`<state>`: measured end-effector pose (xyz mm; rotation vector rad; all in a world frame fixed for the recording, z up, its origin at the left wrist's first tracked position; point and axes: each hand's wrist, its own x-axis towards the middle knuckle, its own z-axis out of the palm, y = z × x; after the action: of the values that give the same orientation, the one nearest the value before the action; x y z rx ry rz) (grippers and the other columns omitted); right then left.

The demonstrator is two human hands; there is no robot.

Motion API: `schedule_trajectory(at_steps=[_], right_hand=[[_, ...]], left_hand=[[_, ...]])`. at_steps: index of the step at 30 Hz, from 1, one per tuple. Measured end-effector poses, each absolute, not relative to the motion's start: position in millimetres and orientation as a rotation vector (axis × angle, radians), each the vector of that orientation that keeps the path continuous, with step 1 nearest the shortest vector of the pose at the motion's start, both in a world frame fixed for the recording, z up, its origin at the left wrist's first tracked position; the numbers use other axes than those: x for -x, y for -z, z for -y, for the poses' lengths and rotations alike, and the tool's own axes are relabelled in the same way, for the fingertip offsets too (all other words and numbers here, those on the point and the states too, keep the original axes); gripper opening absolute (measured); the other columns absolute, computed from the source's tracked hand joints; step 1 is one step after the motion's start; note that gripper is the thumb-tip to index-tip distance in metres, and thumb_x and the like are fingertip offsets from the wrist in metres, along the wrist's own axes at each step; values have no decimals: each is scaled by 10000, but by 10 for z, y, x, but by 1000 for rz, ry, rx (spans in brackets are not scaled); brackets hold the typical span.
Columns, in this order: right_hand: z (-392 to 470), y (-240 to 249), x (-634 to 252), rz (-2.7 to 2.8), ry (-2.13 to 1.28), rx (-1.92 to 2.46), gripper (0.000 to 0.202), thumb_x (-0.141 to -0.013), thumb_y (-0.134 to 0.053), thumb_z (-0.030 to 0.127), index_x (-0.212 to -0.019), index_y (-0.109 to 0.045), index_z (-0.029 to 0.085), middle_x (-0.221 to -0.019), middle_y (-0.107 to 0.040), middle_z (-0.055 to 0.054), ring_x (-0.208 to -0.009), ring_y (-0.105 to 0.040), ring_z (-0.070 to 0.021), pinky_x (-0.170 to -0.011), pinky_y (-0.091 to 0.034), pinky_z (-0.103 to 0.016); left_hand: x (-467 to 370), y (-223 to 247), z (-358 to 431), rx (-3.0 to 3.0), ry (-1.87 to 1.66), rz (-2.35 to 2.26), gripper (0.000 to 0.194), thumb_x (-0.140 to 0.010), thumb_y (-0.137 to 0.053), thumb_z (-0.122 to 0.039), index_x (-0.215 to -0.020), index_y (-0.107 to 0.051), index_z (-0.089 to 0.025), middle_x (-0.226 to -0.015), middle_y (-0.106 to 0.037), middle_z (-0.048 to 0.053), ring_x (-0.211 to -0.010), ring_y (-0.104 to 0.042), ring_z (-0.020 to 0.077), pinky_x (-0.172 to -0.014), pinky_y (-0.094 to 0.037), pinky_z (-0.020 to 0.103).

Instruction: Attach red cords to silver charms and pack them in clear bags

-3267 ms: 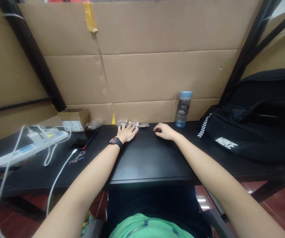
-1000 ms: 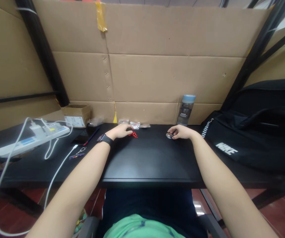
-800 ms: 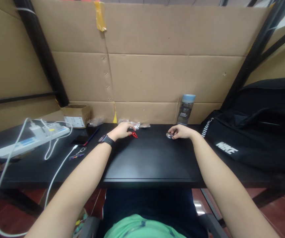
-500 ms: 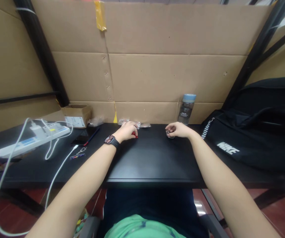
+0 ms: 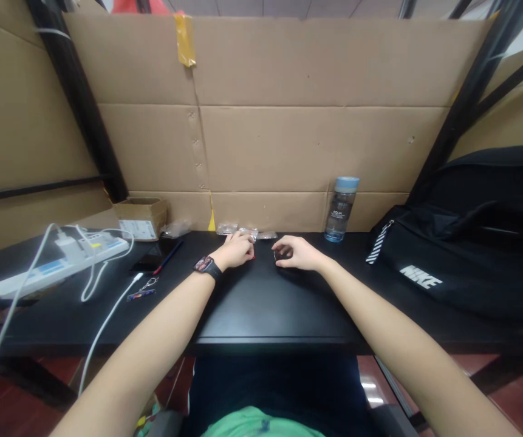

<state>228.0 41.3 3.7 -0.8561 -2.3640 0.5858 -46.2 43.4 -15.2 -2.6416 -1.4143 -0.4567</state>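
My left hand [image 5: 239,250], with a dark watch [image 5: 207,266] on its wrist, is closed on a small red object [image 5: 252,258], mostly hidden by the fingers. My right hand [image 5: 298,253] is curved, thumb and fingers round a small thin round object [image 5: 275,257] with a shiny rim, just over the black table [image 5: 270,309]. A gap separates the two hands. Small clear plastic packets [image 5: 248,233] lie behind my left hand, along the cardboard wall.
At the back right stands a blue-capped bottle [image 5: 342,209], beside a black bag [image 5: 461,249]. On the left are a white power strip [image 5: 61,264] with cables, a small cardboard box [image 5: 141,217], a phone [image 5: 147,260], a pen [image 5: 168,257] and a keyring [image 5: 143,294].
My right hand has moved left, away from the bottle and closer to my left hand, carrying the small object. The left hand has shifted only slightly, and less red shows. The view has tilted slightly.
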Motion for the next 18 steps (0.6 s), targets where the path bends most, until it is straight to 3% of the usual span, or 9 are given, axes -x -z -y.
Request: schedule_trajectory(at_steps=[6,11,18], right_hand=[[-505,152,-2201,2196,-714,859,398,-717,-852,312,-1062,-684,205,-1060,-746,-73,-942,-752,-221,-790,-617,-317],[-543,217,-2181,2115,-820,873,407,-703,-858,291,-1044,-656,197,-1060,-730,-74,-960,-752,-223,-814,-630,-327],[-534,222,-2174,2095,-872,865,445,-672,-868,261,-1062,-666,191,-1066,-726,-76,-960,-750,-223,-835,-632,-344]], left_hand=[[386,51,-379,2597,756,1468,156,-988,-507,-245,-959,-659,-232,-1059,-736,70,-1105,-607,283,-1011,-428,462],[337,14,-357,2700,1033,1428,73,-936,-635,-264,-988,-679,-240,-963,-781,36,-973,-712,230,-910,-486,348],[228,41,-318,2711,966,1437,67,-907,-718,-285,-917,-772,-248,-967,-807,23,-1006,-718,246,-977,-440,379]])
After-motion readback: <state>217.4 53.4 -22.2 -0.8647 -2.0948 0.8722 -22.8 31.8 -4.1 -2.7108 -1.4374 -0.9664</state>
